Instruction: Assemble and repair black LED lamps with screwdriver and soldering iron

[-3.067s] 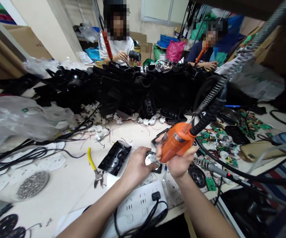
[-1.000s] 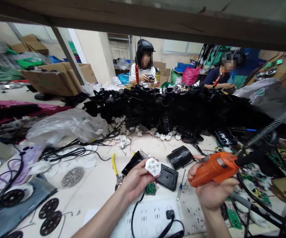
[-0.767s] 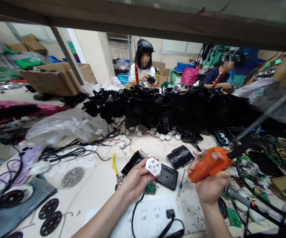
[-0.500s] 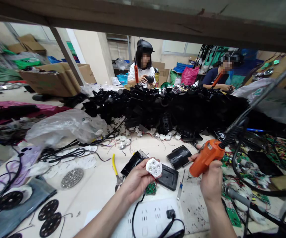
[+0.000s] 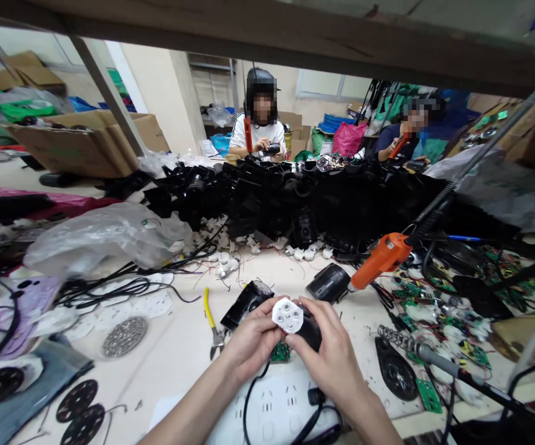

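A white octagonal LED plate (image 5: 287, 316) with several round lenses sits pinched in the fingers of my left hand (image 5: 254, 334). My right hand (image 5: 325, 337) is closed around a black plastic part (image 5: 308, 330), partly hidden by its fingers, with the thumb close to the plate. Below my left hand lies a small green circuit board (image 5: 280, 353). The orange electric screwdriver (image 5: 381, 261) hangs untouched to the right, its tip beside a black rounded housing (image 5: 328, 282). An open black housing (image 5: 247, 305) lies just beyond my left hand.
Yellow-handled cutters (image 5: 212, 324) lie to the left, near a pile of screws (image 5: 125, 337). A white power strip (image 5: 267, 405) is under my forearms. Black parts (image 5: 267, 198) are heaped behind; circuit boards (image 5: 434, 309) crowd the right. Two people sit across the bench.
My right hand has let go of the orange screwdriver, which now hangs farther back. It has moved left beside the LED plate and taken hold of the black plastic part.
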